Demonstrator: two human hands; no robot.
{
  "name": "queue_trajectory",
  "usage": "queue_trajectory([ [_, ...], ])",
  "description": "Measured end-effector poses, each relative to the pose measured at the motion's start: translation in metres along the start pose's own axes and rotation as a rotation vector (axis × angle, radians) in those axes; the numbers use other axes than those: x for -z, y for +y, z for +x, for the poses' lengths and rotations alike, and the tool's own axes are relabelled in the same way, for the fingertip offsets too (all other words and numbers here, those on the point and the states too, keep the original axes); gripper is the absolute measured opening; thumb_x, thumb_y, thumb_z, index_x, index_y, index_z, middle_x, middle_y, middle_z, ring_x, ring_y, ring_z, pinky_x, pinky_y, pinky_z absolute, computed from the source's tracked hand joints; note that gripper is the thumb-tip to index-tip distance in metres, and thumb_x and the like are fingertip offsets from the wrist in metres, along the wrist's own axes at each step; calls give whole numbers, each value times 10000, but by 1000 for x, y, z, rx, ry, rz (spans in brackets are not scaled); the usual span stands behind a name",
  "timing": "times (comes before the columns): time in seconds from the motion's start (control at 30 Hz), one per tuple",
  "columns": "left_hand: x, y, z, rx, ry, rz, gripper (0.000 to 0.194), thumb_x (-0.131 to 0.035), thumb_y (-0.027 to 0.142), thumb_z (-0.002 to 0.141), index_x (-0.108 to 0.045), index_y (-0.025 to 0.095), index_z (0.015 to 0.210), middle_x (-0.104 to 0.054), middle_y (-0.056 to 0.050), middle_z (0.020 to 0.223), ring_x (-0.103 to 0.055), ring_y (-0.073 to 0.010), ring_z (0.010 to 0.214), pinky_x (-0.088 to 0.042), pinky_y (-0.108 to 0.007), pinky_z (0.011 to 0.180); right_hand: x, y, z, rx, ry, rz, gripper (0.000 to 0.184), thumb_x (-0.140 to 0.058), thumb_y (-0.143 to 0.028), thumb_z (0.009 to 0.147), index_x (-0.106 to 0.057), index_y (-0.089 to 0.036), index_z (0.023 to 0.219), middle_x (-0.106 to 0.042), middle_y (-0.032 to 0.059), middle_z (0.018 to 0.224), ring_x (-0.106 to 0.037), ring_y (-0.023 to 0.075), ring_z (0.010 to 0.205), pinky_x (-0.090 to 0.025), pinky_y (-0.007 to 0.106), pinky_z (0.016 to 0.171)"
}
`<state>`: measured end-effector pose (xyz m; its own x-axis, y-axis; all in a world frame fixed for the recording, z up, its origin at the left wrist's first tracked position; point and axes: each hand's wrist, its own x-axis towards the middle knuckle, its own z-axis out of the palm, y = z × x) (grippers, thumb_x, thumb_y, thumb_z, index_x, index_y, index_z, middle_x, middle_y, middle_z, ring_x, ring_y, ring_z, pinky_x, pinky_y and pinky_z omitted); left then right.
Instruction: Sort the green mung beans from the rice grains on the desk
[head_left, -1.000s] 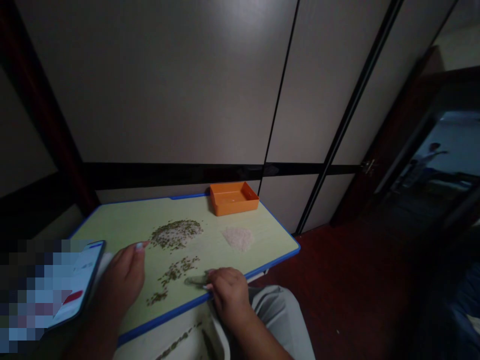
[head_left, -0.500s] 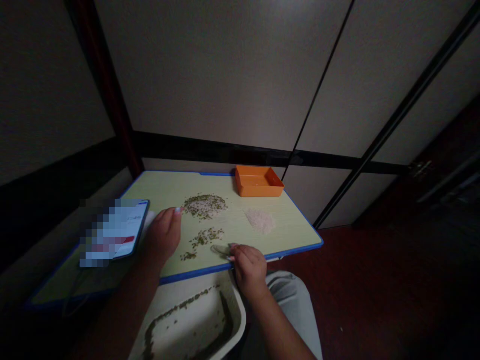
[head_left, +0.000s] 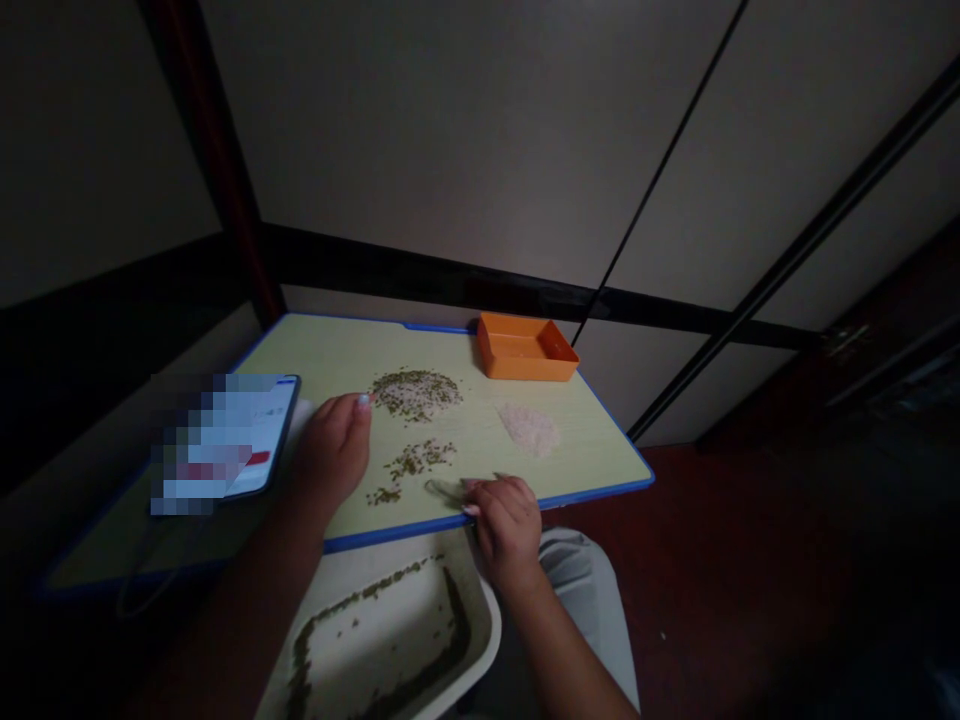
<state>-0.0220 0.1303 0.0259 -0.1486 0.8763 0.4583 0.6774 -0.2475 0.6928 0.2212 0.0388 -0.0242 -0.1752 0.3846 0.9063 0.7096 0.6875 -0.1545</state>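
My left hand (head_left: 334, 450) rests on a pale green table (head_left: 330, 345), fingers loosely curled, one fingertip beside a large pile of mixed green beans and rice (head_left: 417, 392). My right hand (head_left: 504, 518) is at the table's near blue edge, fingers closed on a small grey tool (head_left: 444, 489) whose tip lies on the tabletop. A loose scatter of green beans (head_left: 409, 467) lies between the hands. A small heap of white rice (head_left: 529, 428) sits to the right.
An orange tray (head_left: 526, 349) stands at the table's far right edge. A phone (head_left: 240, 432) with a lit screen lies left of my left hand. A white tray (head_left: 390, 650) with beans along its walls sits on my lap below the table edge.
The view has swung left and down, bringing the white tray into sight. My hands stay almost where they were on the table; the right hand keeps the tool.
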Motion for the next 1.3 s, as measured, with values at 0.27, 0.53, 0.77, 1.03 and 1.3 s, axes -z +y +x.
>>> queue_trajectory([
  [0.27,-1,5,-2,20,17,-54,464,-307,562,980,-659,259,959,-763,-136,1120,-708,-322,1134,-572,-507,1064,-12,-18,25,234,-134,136,185,-573,-238,1110,-725,-224,1005,-848,-13,881,-761,125,810,-509,363,965],
  [0.53,2,9,-5,51,19,-76,551,-242,551,1000,-697,240,994,-784,-135,1190,-703,-317,1214,-539,-517,1143,-39,-22,29,362,-400,30,159,-633,-292,1099,-739,-179,1065,-856,52,992,-765,171,885,-496,381,916],
  [0.77,3,10,-5,54,14,-74,559,-255,529,1010,-725,228,1023,-787,-143,1189,-707,-326,1205,-545,-535,1133,-39,-21,38,239,-319,-143,238,-601,-242,1096,-729,-187,904,-797,49,821,-684,179,769,-449,364,758],
  [1.03,3,8,-5,63,-8,-70,551,-266,503,1005,-731,210,1052,-782,-169,1234,-711,-347,1223,-546,-562,1127,-29,1,35,146,-365,-210,194,-630,-254,1088,-747,-199,944,-828,64,896,-701,187,812,-445,347,760],
  [1.3,0,1,-5,22,26,-79,569,-271,588,1023,-728,249,1013,-789,-116,1181,-715,-309,1183,-565,-510,1105,-14,34,38,28,-436,-164,85,-737,-255,1022,-793,-225,966,-837,61,923,-722,211,874,-472,345,775],
])
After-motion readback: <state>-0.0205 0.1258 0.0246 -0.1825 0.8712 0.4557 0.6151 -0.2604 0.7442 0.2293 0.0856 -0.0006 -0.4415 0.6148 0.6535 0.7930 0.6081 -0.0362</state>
